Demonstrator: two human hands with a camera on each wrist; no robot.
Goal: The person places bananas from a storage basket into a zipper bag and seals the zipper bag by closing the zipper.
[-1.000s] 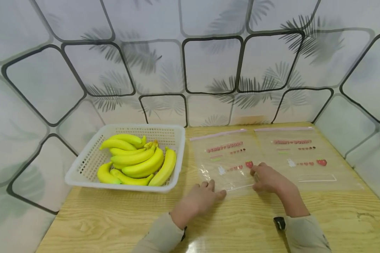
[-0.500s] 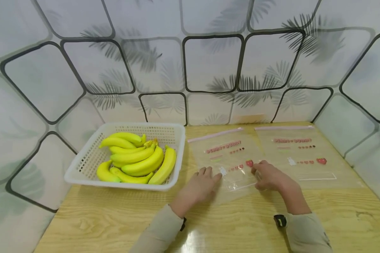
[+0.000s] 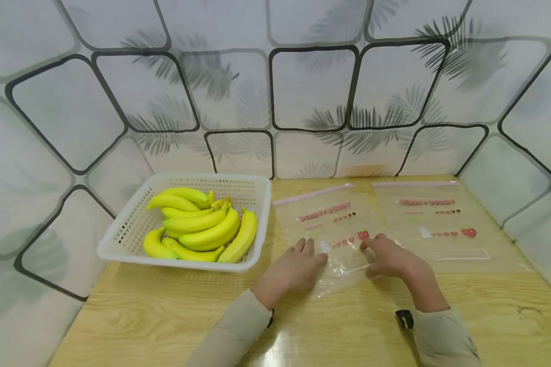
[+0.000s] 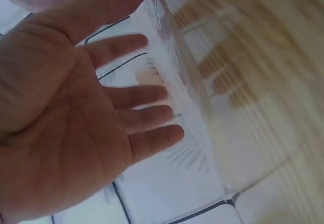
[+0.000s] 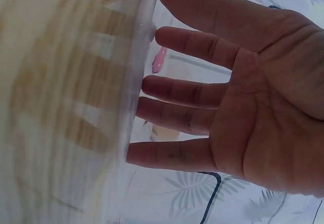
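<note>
Two clear zip bags with pink zips and red print lie flat, side by side, on the wooden table. On the lower left part of the nearer-left zip bag point(image 3: 327, 208) rests my left hand point(image 3: 290, 270), fingers spread. My right hand point(image 3: 395, 259) touches the same bag's right side with its fingertips, by the strawberry print. The wrist views show the straight fingers of the left hand point(image 4: 66, 102) and right hand point(image 5: 253, 102) meeting the clear film. The other zip bag point(image 3: 441, 219) lies to the right, untouched.
A white perforated basket point(image 3: 115, 232) holding several yellow bananas point(image 3: 206, 232) stands on the left of the wooden table point(image 3: 165, 316). A patterned cloth wall point(image 3: 309, 92) rises behind the table and at both sides.
My left hand has moved from the bag's lower edge up onto its left part. The bag has turned slightly, its lower edge shifting toward me. My right hand stays nearly in place.
</note>
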